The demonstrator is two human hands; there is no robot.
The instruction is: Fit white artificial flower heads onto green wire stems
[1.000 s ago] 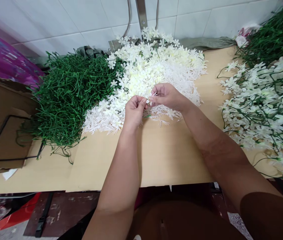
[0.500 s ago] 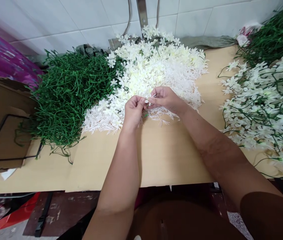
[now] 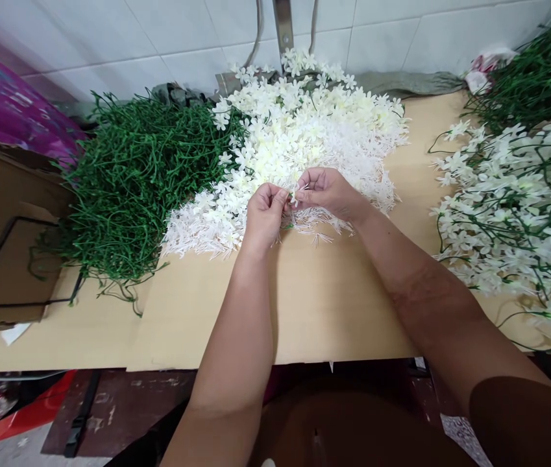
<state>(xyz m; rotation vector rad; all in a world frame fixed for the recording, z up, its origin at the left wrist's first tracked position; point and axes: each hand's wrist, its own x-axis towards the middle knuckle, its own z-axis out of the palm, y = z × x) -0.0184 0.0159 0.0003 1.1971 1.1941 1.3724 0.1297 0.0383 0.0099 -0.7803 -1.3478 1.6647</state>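
My left hand point(image 3: 266, 213) is closed in a pinch at the near edge of a heap of white artificial flowers point(image 3: 275, 139). A small white artificial flower point(image 3: 295, 197) with a bit of green shows at its fingertips. Close beside it, my right hand point(image 3: 328, 190) is also pinched, its fingertips meeting the flower. Thin white stamen-like sticks point(image 3: 303, 187) poke out between the right fingers. Fingers partly hide the small parts. More loose white sticks point(image 3: 321, 237) lie on the cardboard under my hands.
Green plastic stems point(image 3: 129, 175) are heaped at the left, beside a cardboard box point(image 3: 7, 240). At the right lies a pile of white flowers on green stems point(image 3: 523, 214), with more green stems point(image 3: 542, 71) behind. Cardboard point(image 3: 333, 298) covers the table up to the tiled wall point(image 3: 392, 42).
Both hands stay pinched together at nearly the same spot. The small flower has turned slightly, and some green now shows between the fingertips. The camera view has shifted a little.
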